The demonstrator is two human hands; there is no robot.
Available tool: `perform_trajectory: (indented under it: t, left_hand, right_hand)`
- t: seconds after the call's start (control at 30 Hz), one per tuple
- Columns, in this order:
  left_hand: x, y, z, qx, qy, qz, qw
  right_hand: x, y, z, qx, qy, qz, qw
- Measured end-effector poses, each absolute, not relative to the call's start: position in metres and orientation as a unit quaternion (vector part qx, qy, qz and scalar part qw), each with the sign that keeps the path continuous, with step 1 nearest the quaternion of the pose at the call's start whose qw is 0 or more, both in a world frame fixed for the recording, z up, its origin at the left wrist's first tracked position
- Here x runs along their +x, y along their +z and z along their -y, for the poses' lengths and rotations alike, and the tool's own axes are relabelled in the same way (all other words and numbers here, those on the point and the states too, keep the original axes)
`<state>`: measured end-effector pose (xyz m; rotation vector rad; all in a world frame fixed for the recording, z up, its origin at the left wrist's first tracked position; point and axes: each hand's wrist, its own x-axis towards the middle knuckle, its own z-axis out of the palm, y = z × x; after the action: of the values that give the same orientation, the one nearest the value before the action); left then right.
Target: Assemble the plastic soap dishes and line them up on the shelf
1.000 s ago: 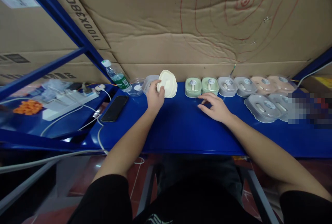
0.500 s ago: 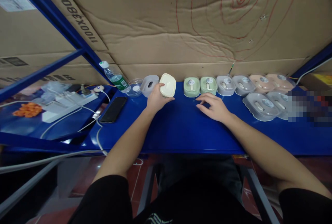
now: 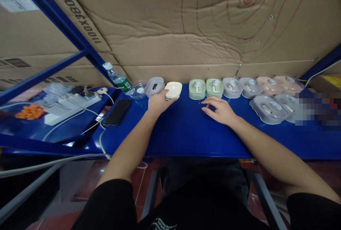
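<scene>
My left hand [image 3: 159,103] grips a small cream-coloured plastic box [image 3: 173,91] by its left and near sides, just right of a grey plastic container [image 3: 155,86]. Whether the box's underside touches the table cannot be made out. My right hand [image 3: 218,109] is over the blue table with its fingers loosely bent and apart, holding nothing. Just beyond its fingertips stand two green boxes with clear lids, the left green box [image 3: 197,89] and the right green box [image 3: 214,88].
Grey boxes [image 3: 232,87] and peach boxes [image 3: 269,86] continue the row rightward. Larger lidded boxes [image 3: 268,109] sit nearer at right. On the left are a water bottle [image 3: 121,81], a clear round dish [image 3: 139,90], a phone [image 3: 117,112] and cables. Cardboard [image 3: 149,27] walls the back.
My left hand has lowered the cream box and tipped it flatter, so its upper face now shows foreshortened. My right hand has barely moved.
</scene>
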<state>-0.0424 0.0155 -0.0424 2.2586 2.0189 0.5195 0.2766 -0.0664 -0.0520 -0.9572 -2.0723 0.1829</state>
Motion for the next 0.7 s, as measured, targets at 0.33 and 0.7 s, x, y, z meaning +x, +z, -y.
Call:
perform_trajectory:
  t: [0.33, 0.7]
  left_hand:
    - [-0.042, -0.044, -0.018, 0.733, 0.127, -0.668, 0.023]
    - [-0.04, -0.051, -0.023, 0.737, 0.143, -0.66, 0.007]
  right_hand:
    - [0.283, -0.042, 0.068, -0.401, 0.036, 0.83, 0.385]
    - [0.35, 0.018, 0.077, -0.64, -0.059, 0.755, 0.128]
